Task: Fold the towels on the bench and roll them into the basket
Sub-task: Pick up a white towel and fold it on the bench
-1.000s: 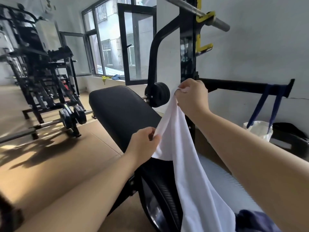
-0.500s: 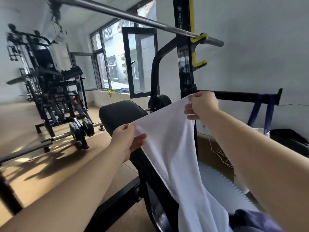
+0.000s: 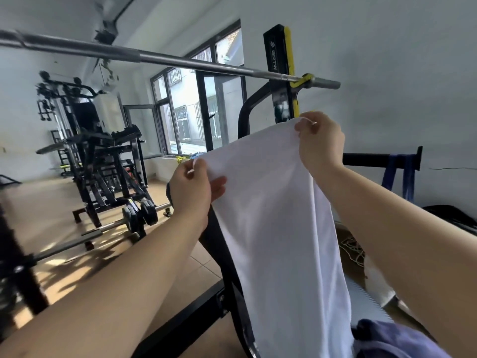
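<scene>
- Head view, the only 1: the white towel (image 3: 278,228) hangs in front of the rack post (image 3: 281,73) and below it. Its top edge is stretched between the 2 hands, and the rest falls down over the black bench (image 3: 224,259).
- The left hand (image 3: 192,187) is to the left of the rack post and well lower. It pinches the left top corner of the towel between thumb and fingers.
- The right hand (image 3: 320,143) is just in front of the lower part of the rack post. Its fingers are curled on the right top corner and grip it. It is higher than the left hand, so the top edge slopes.
- The barbell (image 3: 180,62) lies in the yellow hook of the rack post, above both hands and apart from the towel.
- A purple-blue cloth (image 3: 392,339) lies far below the rack post, just beside the lower part of the white towel. I think it is another towel that waits.
- I cannot find the basket in this view.
- My judgement of the step: the towel is being opened and made straight, and no fold is made yet.
- The next move, I think, needs the 2 corners at 1 level, then brought together or laid flat on the bench. Both pinches must hold, and the cloth should stay clear of the hook.
</scene>
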### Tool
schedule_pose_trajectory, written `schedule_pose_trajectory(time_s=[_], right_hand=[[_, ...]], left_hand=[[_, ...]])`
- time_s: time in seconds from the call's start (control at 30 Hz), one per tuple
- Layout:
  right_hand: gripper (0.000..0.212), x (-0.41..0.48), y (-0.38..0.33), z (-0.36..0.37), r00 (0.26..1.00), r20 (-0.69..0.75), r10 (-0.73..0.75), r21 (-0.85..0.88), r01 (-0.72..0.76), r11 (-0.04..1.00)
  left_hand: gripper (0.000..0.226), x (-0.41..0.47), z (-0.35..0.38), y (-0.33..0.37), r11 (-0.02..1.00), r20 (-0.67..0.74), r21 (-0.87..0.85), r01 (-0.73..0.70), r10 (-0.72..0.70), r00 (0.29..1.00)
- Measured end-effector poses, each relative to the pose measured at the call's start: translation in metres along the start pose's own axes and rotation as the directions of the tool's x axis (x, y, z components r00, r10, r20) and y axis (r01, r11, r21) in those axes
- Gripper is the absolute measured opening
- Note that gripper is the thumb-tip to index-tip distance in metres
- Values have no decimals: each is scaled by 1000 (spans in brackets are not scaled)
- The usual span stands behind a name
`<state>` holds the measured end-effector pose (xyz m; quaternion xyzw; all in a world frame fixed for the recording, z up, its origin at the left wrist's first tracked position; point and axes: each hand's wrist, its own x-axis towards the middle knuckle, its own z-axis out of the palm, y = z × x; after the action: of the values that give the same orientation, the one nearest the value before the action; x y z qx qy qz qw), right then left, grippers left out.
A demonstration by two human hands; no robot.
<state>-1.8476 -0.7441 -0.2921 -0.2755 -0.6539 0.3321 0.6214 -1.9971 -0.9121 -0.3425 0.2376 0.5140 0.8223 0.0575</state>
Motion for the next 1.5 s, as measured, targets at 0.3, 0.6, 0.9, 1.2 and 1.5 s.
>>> schedule_pose_trajectory(time_s=[0.3, 0.6, 0.9, 1.2, 1.5], right_hand=[[30, -1, -44, -34, 995, -33, -89, 10, 90, 996], [24, 20, -92, -51, 970, -198, -140, 79, 159, 984], [29, 35, -30, 0, 993, -48, -110, -33, 108, 994], [25, 40, 74, 98, 993, 117, 7, -64, 1, 998], [19, 33, 155, 192, 961, 217, 173, -17, -173, 985]], left_hand=[[9, -31, 2, 55, 981, -40, -26, -190, 189, 981], [8, -47, 23, 79, 917, 25, -84, -389, 392, 920], [7, -7, 13, 22, 928, -42, 97, -359, 364, 930], [17, 71, -30, -59, 910, -65, 300, -288, 320, 945], [12, 136, -77, -140, 871, -93, 462, -166, 234, 968]])
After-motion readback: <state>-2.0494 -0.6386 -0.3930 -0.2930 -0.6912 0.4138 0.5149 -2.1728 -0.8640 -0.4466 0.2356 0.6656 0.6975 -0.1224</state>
